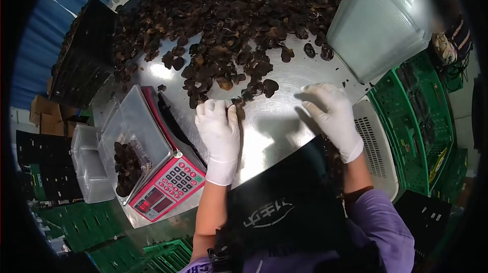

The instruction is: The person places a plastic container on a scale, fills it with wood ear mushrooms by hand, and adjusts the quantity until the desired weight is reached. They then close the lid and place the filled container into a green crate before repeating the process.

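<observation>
I have the table [284, 120] ahead of me, with the heap of dried pieces [229, 13] covering its far half and thinning out toward the near side. My left hand [219, 133] lies flat on the table at the heap's near fringe, its fingers [218, 108] touching a few loose pieces. My right hand [333, 118] rests to its right on bare table, spread, just clear of the heap. Left of the left hand, at the table's near left edge, sits a scale [168, 186] with a tray [137, 115] on it and some pieces in the tray. Stacked tubs [376, 24] stand at the far right, and crates [422, 120] sit beside the table nearer than them.
</observation>
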`<state>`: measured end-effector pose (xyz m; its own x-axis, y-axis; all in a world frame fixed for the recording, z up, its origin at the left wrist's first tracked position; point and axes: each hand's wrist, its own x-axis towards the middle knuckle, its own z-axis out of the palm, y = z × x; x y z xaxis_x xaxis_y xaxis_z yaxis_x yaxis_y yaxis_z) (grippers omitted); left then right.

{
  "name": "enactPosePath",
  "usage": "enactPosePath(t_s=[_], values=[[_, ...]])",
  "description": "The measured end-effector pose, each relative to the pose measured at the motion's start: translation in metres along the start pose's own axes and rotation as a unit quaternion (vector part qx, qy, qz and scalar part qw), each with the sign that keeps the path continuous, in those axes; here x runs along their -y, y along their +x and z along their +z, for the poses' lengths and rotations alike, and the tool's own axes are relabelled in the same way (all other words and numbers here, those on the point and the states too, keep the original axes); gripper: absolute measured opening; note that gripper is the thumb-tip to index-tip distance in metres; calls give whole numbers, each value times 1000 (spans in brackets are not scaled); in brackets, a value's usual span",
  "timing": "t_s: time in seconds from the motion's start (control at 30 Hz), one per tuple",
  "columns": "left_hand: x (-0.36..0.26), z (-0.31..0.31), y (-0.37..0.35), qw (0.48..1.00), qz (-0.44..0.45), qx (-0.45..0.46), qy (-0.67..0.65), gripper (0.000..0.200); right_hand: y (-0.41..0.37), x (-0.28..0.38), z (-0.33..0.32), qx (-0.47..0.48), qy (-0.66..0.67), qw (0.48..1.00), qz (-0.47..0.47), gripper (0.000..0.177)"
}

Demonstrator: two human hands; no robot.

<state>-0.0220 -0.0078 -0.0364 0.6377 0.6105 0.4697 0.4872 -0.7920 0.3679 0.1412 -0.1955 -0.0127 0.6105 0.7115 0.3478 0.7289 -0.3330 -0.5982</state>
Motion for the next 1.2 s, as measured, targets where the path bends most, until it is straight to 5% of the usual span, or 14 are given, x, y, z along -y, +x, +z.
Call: enactPosePath(t_s=[0.07, 0.13, 0.17, 0.2, 0.27, 0.37, 0.4, 0.47, 0.6, 0.73, 0.87, 0.97, 1.07, 1.2], values=[[-14, -3, -2, 991, -9, -70, -113, 5, 1, -4, -21, -56, -22, 998, -15, 21], [-47, -1, -18, 962, -45, 2, -270, 7, 0, -17, -43, -66, -16, 997, 33, 21], [-72, 10, -42, 899, -196, 159, -358, 9, -1, -25, -51, -64, 0, 997, 51, 21], [-74, 27, -60, 913, 44, 192, -358, 26, 0, -30, -57, -61, 17, 996, 69, 21], [-99, 17, -74, 858, 157, 295, -391, 53, 2, -28, -61, -49, 10, 996, 75, 22], [-69, 20, -45, 944, 206, 149, -211, 40, 4, -24, -39, -9, 34, 999, 19, 20], [-45, 32, -40, 972, 85, 148, -159, 28, 5, -19, -22, -4, 32, 999, -30, 20], [-19, 10, 2, 994, 78, 47, 55, 28, 8, -19, 23, 28, 77, 994, -68, 20], [41, 37, 12, 938, -33, 149, 313, 15, 41, 1, 99, 20, 30, 991, -127, 24], [35, 29, 6, 948, -2, 91, 306, 8, 62, -2, 131, 12, -167, 964, -204, 20], [10, 3, -3, 967, -42, 248, -38, 16, 54, -14, 111, 8, -103, 969, -224, 20], [-3, 3, 4, 956, -43, 288, -32, 19, 37, -33, 93, 3, -61, 982, -177, 22], [0, 22, 19, 994, 25, 102, -17, 26, 35, -27, 84, 30, -58, 986, -155, 23], [23, 44, 44, 983, -36, 98, 149, 24, 54, -13, 118, 16, -112, 974, -199, 21]])
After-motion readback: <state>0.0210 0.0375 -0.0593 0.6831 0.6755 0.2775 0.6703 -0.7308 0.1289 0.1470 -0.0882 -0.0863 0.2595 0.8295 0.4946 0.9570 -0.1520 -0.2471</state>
